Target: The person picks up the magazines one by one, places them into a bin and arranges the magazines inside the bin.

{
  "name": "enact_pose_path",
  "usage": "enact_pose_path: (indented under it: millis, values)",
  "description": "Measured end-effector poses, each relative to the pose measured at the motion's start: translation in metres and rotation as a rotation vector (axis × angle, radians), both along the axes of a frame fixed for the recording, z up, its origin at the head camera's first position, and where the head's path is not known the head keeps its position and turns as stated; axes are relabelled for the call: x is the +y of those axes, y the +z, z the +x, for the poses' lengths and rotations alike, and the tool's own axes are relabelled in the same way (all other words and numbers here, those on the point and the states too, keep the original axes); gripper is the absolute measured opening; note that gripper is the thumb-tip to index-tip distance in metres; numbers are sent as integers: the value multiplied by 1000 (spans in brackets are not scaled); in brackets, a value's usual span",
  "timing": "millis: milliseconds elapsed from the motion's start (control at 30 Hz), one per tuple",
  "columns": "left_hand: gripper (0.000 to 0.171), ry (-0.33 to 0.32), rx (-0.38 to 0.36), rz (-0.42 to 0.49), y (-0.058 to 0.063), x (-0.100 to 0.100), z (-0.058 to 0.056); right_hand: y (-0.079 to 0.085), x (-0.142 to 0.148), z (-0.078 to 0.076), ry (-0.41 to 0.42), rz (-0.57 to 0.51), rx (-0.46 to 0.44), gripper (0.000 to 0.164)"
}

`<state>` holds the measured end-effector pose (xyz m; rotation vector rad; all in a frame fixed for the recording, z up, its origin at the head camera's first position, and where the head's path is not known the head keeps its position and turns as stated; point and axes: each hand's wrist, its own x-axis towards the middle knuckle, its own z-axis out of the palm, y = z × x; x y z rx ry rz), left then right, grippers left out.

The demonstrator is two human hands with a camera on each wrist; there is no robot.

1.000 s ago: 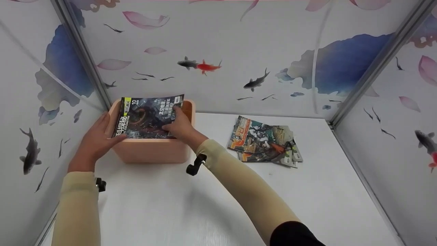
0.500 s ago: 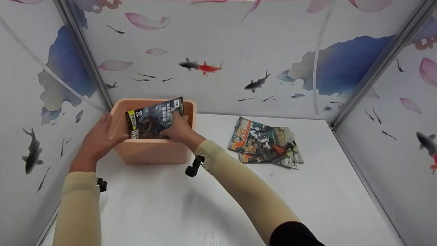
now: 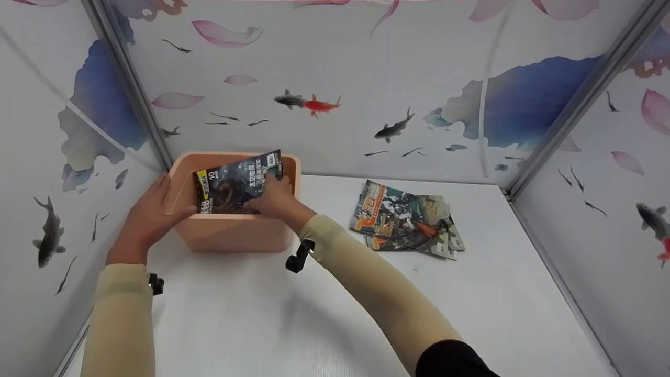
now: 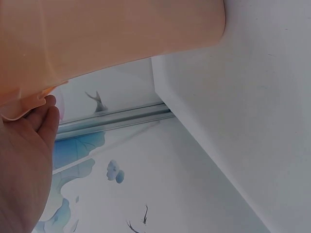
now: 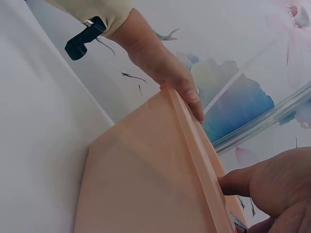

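Note:
A peach plastic bin (image 3: 238,234) stands upright at the back left of the white table. My left hand (image 3: 144,220) grips its left side, thumb over the front rim; the left wrist view shows the fingers (image 4: 46,119) at the rim. Inside the bin leans a dark magazine (image 3: 227,186) with a yellow corner label, tilted so its right end is higher. My right hand (image 3: 276,199) holds this magazine near its right edge. Its lower part is hidden behind the bin's front wall. In the right wrist view, the right thumb (image 5: 235,182) lies at the rim.
Right of the bin, a loose pile of several magazines (image 3: 403,217) lies flat on the table (image 3: 335,314). White panels printed with fish and petals enclose the left, back and right sides, with metal posts (image 3: 128,84) at the corners.
The dark magazine has gone down deeper into the bin and tilted, its left end shifting right and lower. My right hand has dropped slightly with it. My left hand stays on the bin.

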<state>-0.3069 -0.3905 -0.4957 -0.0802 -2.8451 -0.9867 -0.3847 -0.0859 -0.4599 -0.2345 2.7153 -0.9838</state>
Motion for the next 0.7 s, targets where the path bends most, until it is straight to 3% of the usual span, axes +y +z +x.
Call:
enact_pose_path:
  millis: [200,400,700]
  values:
    - [122,7,0,0,0,0,0,16,8,16,-3,-7,56,97]
    - [124,26,-26,-1,0,1,-1,27,19,27,75,-18,143,86]
    - [124,28,-38,-2,1,2,0,22,61,25,183,-259,208,62]
